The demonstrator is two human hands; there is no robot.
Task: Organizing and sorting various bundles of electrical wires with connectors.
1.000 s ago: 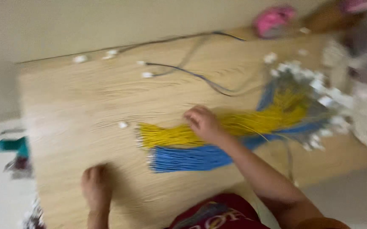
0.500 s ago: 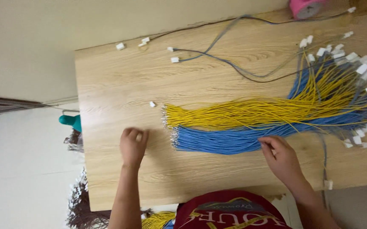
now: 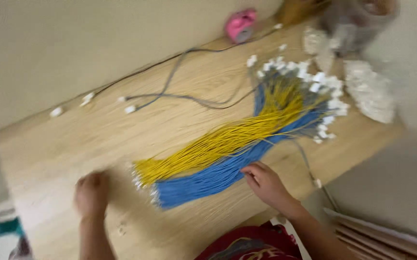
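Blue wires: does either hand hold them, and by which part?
The right hand has its fingertips on the near edge of the blue wires, mid-length; a closed grip cannot be told. The left hand rests on the table, holding nothing visible.

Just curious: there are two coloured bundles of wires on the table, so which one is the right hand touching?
The blue bundle. The right hand rests at its near edge; the yellow bundle lies beyond it.
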